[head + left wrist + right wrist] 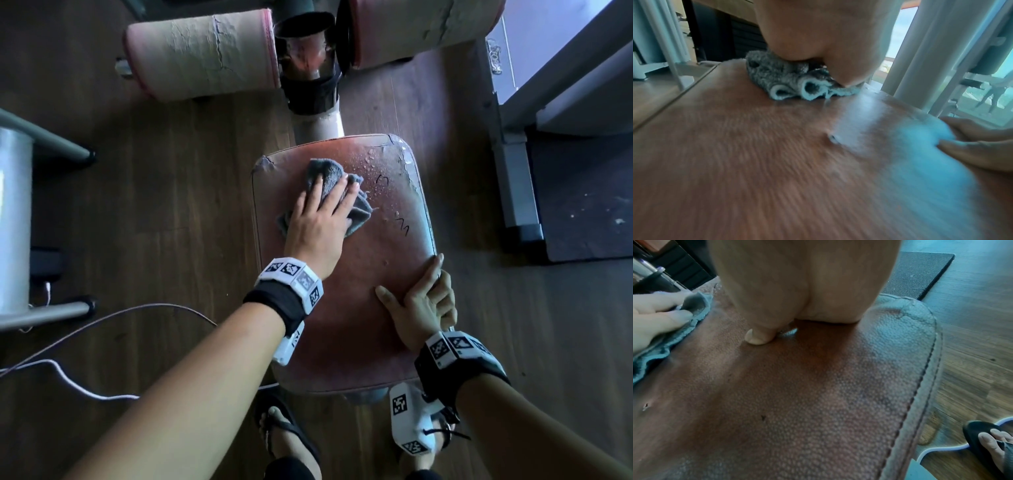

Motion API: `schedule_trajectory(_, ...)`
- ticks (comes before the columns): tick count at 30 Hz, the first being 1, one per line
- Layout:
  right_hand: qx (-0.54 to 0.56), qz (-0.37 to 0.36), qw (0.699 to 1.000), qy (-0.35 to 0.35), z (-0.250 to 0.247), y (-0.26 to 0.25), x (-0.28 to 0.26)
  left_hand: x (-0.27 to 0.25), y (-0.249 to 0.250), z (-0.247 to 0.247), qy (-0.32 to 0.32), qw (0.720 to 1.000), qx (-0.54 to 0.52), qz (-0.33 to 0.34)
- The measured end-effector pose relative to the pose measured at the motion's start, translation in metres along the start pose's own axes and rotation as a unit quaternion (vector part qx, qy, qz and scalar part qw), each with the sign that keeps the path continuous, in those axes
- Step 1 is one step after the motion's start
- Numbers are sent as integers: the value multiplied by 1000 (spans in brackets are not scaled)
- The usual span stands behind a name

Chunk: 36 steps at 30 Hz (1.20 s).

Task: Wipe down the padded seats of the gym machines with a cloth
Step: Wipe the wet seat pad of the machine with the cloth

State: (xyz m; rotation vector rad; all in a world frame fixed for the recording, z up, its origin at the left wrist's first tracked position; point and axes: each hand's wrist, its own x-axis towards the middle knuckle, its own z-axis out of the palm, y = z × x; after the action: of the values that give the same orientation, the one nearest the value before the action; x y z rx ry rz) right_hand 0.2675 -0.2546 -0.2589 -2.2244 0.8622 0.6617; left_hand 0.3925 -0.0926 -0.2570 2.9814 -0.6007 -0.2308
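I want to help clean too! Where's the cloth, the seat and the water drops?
cloth (327, 173): head view, its fluffy top above the fingers.
seat (356, 308): head view, bare middle of the pad.
water drops (371, 161): head view, wet patch near the far right corner.

One red padded seat (346, 291), one grey cloth (329, 178) — and two hands on it, left hand (318, 226) and right hand (421, 305). Two worn roller pads (202, 54) beyond, two sandalled feet (284, 435) below, two cables (68, 377) on the floor.
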Motion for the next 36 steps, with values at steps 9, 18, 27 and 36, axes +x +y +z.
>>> schedule_trajectory(9,8,-3,1000,2,0,1,1,-8,6,2,-13,1000,10,-21)
schedule_trajectory(18,8,0,1000,-10,-2,1,0,78,-41,-11,-25,999,21,-17)
schedule_trajectory(27,35,-39,999,3,6,11,7,86,-131,-25,-88,984,-156,-13)
schedule_trajectory(36,4,-18,1000,-6,3,7,4,95,-149,-28,-126,957,-260,-7)
